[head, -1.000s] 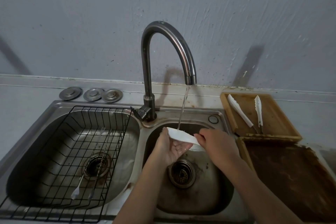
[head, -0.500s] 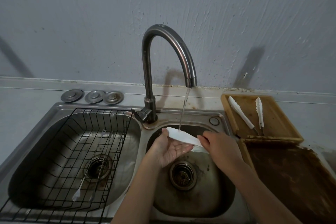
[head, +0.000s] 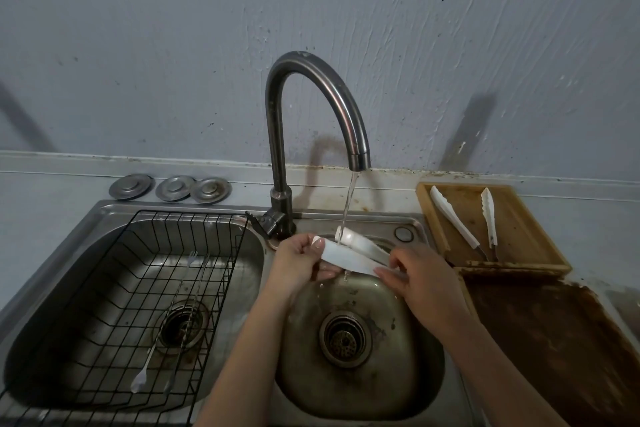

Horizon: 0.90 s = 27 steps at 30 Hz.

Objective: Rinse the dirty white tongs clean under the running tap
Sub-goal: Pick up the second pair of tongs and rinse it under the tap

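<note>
A: Where are the white tongs (head: 353, 255) right now?

B: Center of the frame, held over the small right basin (head: 360, 357). The left hand (head: 298, 262) pinches the tip of the nearer blade; the right hand (head: 424, 279) is closed around the other end. The blades are spread apart, and the stream from the tap (head: 311, 107) lands on the farther one.

A: How much room around them?

B: Tight at the back: the basin's rear rim sits just behind the tongs. Below, the bowl is open down to the drain (head: 343, 338). To the left, the wire rack (head: 138, 305) fills the large basin (head: 86, 288); to the right, a wooden tray (head: 512, 253) lies near the right hand.

A: Anything hard to make out?

B: The right hand covers the tongs' hinge end. Both forearms run off the bottom edge, as does the rack's front. A second pair of tongs (head: 467, 222) lies in the tray, its joined end dim. Thin utensils (head: 169, 326) in the rack are hard to identify.
</note>
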Motion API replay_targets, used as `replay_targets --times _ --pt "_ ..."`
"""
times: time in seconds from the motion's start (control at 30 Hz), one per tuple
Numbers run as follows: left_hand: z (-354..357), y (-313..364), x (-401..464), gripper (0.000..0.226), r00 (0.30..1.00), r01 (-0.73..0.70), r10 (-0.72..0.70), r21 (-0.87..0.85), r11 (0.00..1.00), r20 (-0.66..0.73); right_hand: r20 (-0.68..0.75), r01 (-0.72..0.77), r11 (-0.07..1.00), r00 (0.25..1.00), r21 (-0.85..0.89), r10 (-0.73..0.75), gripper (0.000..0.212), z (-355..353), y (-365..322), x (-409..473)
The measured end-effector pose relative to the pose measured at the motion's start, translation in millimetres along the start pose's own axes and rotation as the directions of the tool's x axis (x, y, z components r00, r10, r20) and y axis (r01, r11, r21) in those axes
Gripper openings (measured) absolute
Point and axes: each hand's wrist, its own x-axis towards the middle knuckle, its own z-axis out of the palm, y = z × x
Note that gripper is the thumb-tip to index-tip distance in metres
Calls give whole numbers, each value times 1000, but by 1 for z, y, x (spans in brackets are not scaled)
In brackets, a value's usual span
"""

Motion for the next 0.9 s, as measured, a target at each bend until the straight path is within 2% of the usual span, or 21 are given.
replay_targets --times 0.07,0.13,0.2,0.27,0.3,0.4,0.43,0.5,0.6,0.67,0.73,0.9 --pt "-2 4 -1 21 994 -107 105 103 989 20 -106 -41 996 993 80 50 23 3 5 0" --pt "-4 8 -2 23 981 -193 184 241 951 58 -100 -177 967 975 184 198 37 6 11 3" --pt "-6 11 -3 24 967 -252 230 346 904 106 116 -413 872 911 263 397 50 9 16 9" --pt "-6 11 -4 26 958 -285 256 366 886 127 361 -535 809 824 245 436 39 13 23 11" --pt "-6 10 -4 27 957 -291 263 355 888 126 436 -547 811 794 208 424 28 16 25 10" --pt "-5 4 -3 26 952 -306 291 342 888 94 498 -605 771 740 198 452 33 26 29 3" --pt "-6 2 -1 22 948 -316 310 352 881 74 487 -634 740 731 225 479 33 28 29 3" --pt "-6 -2 0 12 943 -326 330 300 897 39 373 -605 758 780 243 503 29 28 28 3" --pt "-2 -7 2 14 966 -256 256 1 967 -30 148 -497 838 868 225 475 21 25 24 11" --pt "0 -12 6 19 977 -204 189 -166 965 -103 80 -435 865 900 250 429 19 23 17 16" --pt "2 -15 12 24 975 -168 121 -261 951 -187 38 -383 881 921 277 388 18 22 10 19" --pt "7 -17 16 29 943 -209 132 -234 949 -306 22 -331 903 941 274 338 17 21 4 11"
